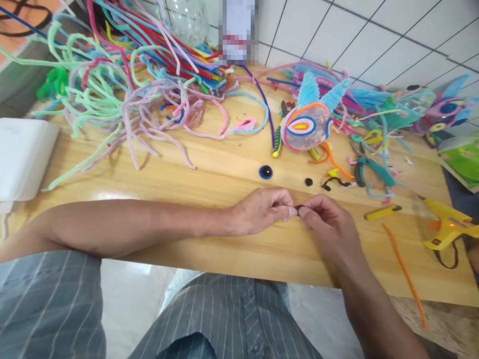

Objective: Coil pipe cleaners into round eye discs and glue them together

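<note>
Both hands meet over the front part of the wooden table, pinching one small black piece (299, 209) between their fingertips; it looks like a coiled bit of black pipe cleaner. My left hand (262, 212) is closed on its left side, and my right hand (329, 222) grips it from the right. Most of the piece is hidden by the fingers. Just beyond them lie a black coil (309, 182) and a blue-rimmed black disc (265, 172). Farther back sits a clear ball (307, 132) trimmed with pipe cleaner rings and two blue fins.
Loose pipe cleaners (149, 99) heap up at the back left. At right are green-handled pliers (376, 172), a yellow utility knife (382, 213), an orange pipe cleaner (406, 276) and a yellow glue gun (449, 224). A white box (26, 157) stands at the left edge.
</note>
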`<state>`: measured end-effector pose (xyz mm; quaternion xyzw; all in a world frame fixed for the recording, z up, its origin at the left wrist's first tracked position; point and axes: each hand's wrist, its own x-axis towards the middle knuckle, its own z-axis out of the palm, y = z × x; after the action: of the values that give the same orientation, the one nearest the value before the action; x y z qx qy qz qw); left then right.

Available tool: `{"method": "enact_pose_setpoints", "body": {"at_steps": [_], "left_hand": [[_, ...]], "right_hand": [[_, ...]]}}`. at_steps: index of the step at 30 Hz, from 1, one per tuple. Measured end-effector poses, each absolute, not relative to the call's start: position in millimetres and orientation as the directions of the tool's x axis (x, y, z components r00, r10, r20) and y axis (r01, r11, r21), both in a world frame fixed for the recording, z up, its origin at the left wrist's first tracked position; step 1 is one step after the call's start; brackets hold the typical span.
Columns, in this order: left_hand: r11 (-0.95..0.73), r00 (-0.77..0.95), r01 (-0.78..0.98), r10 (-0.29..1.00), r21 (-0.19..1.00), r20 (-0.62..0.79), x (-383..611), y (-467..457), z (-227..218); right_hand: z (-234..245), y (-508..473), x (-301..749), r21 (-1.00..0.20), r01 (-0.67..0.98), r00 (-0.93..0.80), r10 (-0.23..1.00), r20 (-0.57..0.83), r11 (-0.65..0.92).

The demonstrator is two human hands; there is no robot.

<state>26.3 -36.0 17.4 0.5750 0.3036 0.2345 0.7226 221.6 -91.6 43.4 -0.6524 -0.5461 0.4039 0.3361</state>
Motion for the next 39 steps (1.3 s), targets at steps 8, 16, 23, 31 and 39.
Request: {"method": "enact_pose_setpoints", "body": {"at_steps": [8,16,23,31,39], "left_hand": [[0.286,0.673,-0.274,0.739,0.918,-0.029,27.4,-41.8,20.6],[0.418,0.719,-0.306,0.69,0.855,-0.081,29.4,-34.7,24.9],[0.433,0.731,-0.316,0.678,0.844,-0.074,29.9,-35.6,12.2],[0.434,0.72,-0.36,0.692,0.826,-0.05,33.0,-37.6,20.2],[0.458,0.732,-0.322,0.675,0.828,-0.089,31.3,-38.6,17.8]], "right_hand": [[37.1,-96.8,191.9,-0.977,-0.089,0.171,0.963,-0.208,-0.195],[32.8,-94.7,186.8,-0.995,-0.033,0.241,0.965,-0.102,-0.097],[26.8,-97.2,188.2,-0.995,0.074,0.235,0.971,-0.048,-0.067],[24.3,-99.4,184.8,-0.999,-0.017,0.199,0.979,-0.045,-0.042],[19.0,-97.8,191.5,-0.997,0.021,0.229,0.971,-0.07,-0.077]]}}
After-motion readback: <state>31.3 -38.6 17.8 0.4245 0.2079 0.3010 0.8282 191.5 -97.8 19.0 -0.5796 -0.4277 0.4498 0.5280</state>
